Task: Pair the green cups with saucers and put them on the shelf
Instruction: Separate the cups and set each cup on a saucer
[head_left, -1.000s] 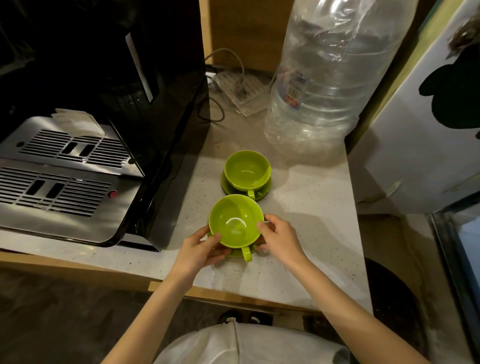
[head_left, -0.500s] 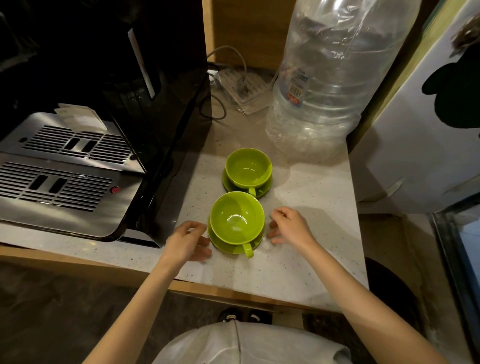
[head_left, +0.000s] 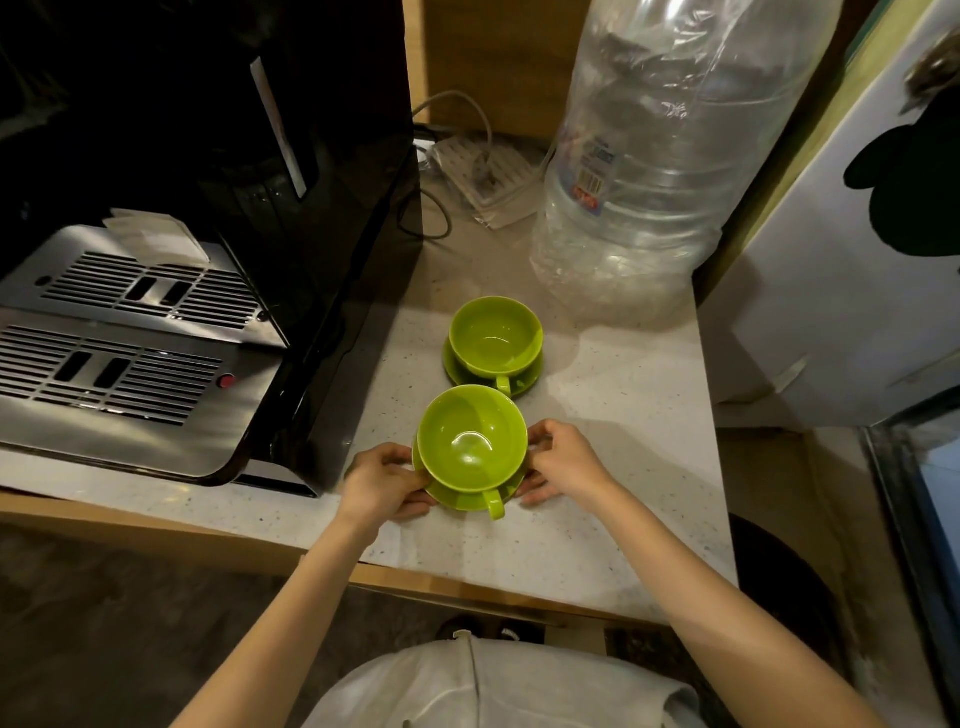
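Both hands have closed back in on the near saucer (head_left: 464, 499) since half a second ago, when they hovered apart from it. Now the left hand (head_left: 382, 480) pinches the saucer's left rim, thumb on top, and the right hand (head_left: 563, 460) holds its right rim with curled fingers. On it sits the near green cup (head_left: 471, 439), handle toward the lower edge, at centre frame on the speckled counter (head_left: 623, 415). Just above, the far green cup (head_left: 496, 335) rests on its own saucer (head_left: 452, 366), untouched.
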